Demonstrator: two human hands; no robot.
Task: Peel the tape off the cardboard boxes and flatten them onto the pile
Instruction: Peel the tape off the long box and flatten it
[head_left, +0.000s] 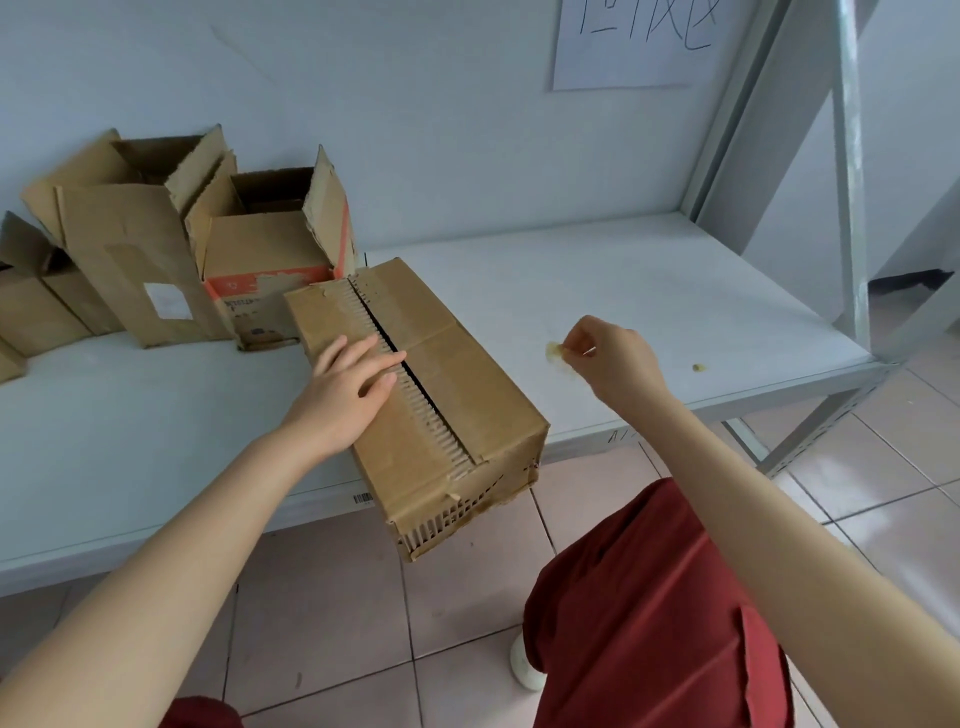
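Brown oblong cardboard box (462, 400) slants over the white shelf's (649, 296) front edge, flat left hand (343, 387) atop, right hand (618, 358) alongside pinching a yellowish tape scrap (555, 352).

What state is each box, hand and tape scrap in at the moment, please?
Long box: closed, top seam gapping, overhanging the shelf edge.
Back boxes: upright, top flaps open.
Left hand: flat on the long box.
Right hand: pinching a tape scrap.
Loose scrap: lying on the shelf.

White shelf board (675, 291), handwritten paper sign (634, 41) on wall (415, 104), tiled floor (457, 597) below.
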